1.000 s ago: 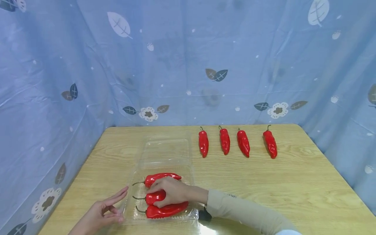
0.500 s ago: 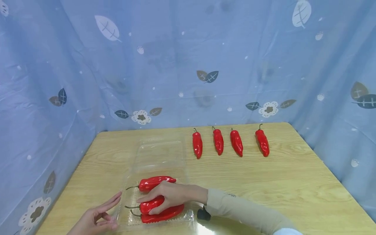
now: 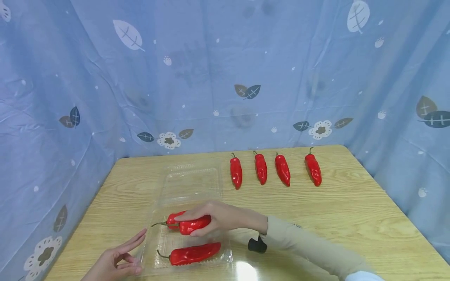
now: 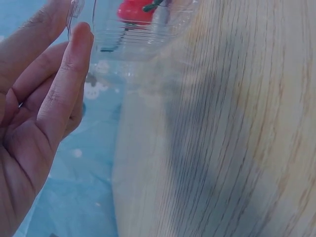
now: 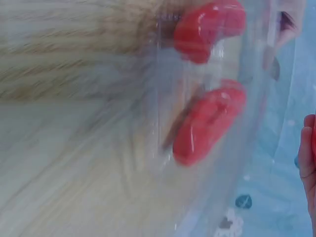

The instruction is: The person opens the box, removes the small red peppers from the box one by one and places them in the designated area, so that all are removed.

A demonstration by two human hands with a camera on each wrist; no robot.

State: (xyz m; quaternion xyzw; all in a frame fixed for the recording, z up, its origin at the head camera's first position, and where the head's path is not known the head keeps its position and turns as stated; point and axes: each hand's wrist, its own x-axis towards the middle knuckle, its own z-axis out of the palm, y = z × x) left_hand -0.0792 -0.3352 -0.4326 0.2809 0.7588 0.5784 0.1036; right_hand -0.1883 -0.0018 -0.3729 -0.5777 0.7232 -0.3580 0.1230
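My right hand grips a red pepper with a green stem, held over the far part of a clear plastic box. Partly hidden behind it is another red pepper in the box. A third pepper lies crosswise along the near side, stem to the left. At the box's left edge, my left hand touches the rim with spread thumb and forefinger. In the left wrist view those fingers meet the clear rim. Blur softens the box's peppers in the right wrist view.
The box's lid lies folded back on the wooden table. Beyond the box, to the right, several red peppers lie in a row, stems away. A blue patterned curtain surrounds the table.
The middle pepper has come up from beside the near pepper in my right hand, moving away and slightly right. My left hand stays at the rim. The head view has shifted a little.
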